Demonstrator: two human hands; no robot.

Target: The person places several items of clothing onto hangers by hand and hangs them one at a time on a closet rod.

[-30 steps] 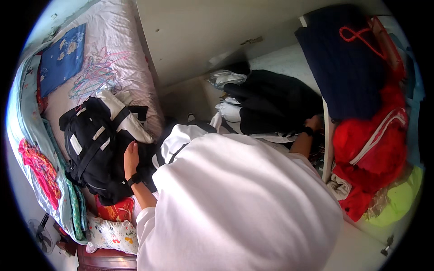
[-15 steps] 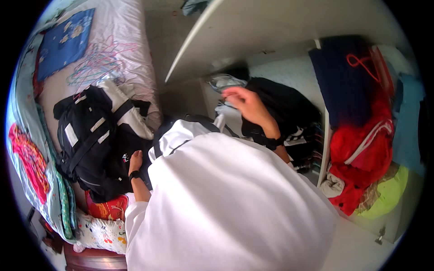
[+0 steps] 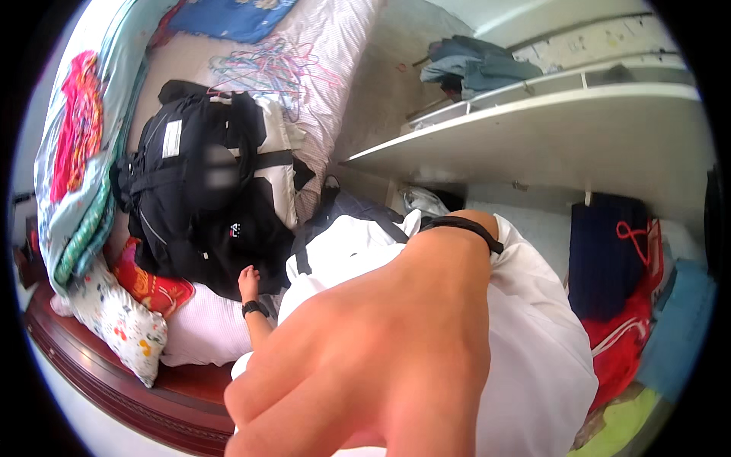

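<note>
On the bed, the black top lies just ahead of the loosely open left hand, the nearer one, with the backpack beyond, forward and left, while whether the right hand, fingertips out of view, grips anything I cannot tell.

Grey floor runs beside a bed with wooden headboard.
</note>
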